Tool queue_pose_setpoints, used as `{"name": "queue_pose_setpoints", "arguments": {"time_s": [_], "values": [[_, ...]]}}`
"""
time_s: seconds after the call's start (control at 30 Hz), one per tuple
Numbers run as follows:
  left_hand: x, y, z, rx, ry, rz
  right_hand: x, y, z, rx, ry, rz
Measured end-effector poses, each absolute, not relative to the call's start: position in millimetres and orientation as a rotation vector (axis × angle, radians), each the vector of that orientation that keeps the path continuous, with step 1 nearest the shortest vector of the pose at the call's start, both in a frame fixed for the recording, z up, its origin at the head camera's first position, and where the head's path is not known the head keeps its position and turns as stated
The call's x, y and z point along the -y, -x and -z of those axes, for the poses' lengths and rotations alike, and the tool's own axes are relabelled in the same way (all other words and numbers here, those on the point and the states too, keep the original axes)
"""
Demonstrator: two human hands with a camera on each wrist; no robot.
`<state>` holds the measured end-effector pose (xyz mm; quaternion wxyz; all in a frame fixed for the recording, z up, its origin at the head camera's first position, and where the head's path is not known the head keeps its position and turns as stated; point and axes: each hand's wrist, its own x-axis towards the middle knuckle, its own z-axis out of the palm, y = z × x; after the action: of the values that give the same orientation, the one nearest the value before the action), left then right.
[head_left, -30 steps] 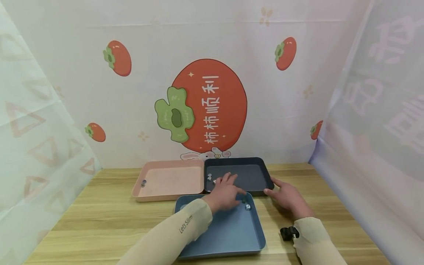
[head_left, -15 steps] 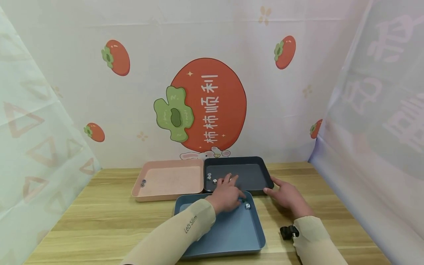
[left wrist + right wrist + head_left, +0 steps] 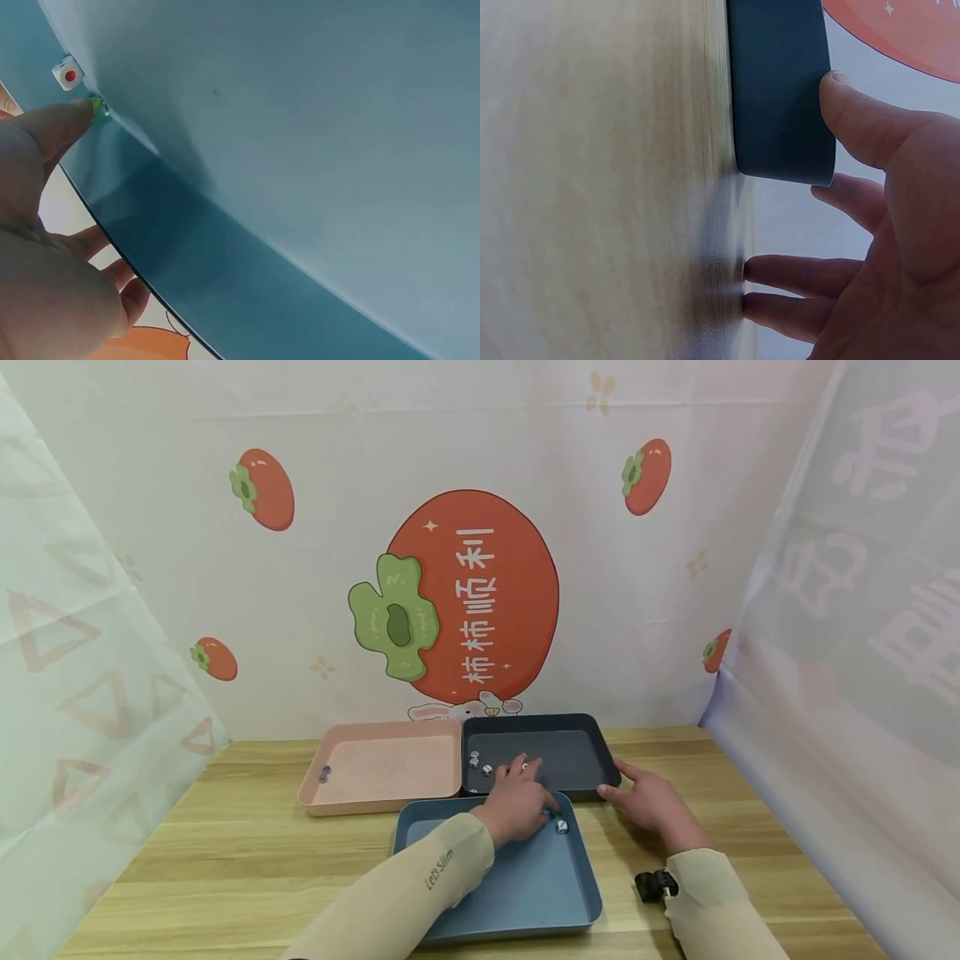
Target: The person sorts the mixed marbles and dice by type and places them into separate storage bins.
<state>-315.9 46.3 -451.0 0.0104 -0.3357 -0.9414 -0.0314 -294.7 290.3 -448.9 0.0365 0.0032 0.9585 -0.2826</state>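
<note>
My left hand point(image 3: 516, 802) reaches over the far rim of the blue tray point(image 3: 525, 885). In the left wrist view, one fingertip touches a small green, see-through piece point(image 3: 100, 109) at the foot of the tray wall, its shape partly hidden. Other fingers extend outside the rim, towards the dark tray point(image 3: 570, 756). A white die point(image 3: 68, 73) with a red pip lies beside the green piece. My right hand point(image 3: 654, 806) holds the near right corner of the dark tray, its thumb on the front wall and a finger at the side.
Several white dice point(image 3: 474, 760) lie in the dark tray. To its left stands a pink tray point(image 3: 390, 768) with small dark pieces point(image 3: 325, 774) at its left side. A black device point(image 3: 656, 886) sits at the right cuff. A printed cloth backdrop point(image 3: 315, 568) stands behind the wooden table point(image 3: 225, 860).
My left hand has moved slightly to the right, its fingertip coming down by the green piece. The right hand keeps its hold on the dark tray's corner.
</note>
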Motion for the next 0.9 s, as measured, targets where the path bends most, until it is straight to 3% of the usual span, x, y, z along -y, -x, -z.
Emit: {"name": "queue_pose_setpoints", "arguments": {"time_s": [0.9], "values": [[-50.6, 314.6, 457.4, 2.929, 1.094, 0.065, -289.6, 295.5, 449.3, -2.929, -0.05, 0.875]]}}
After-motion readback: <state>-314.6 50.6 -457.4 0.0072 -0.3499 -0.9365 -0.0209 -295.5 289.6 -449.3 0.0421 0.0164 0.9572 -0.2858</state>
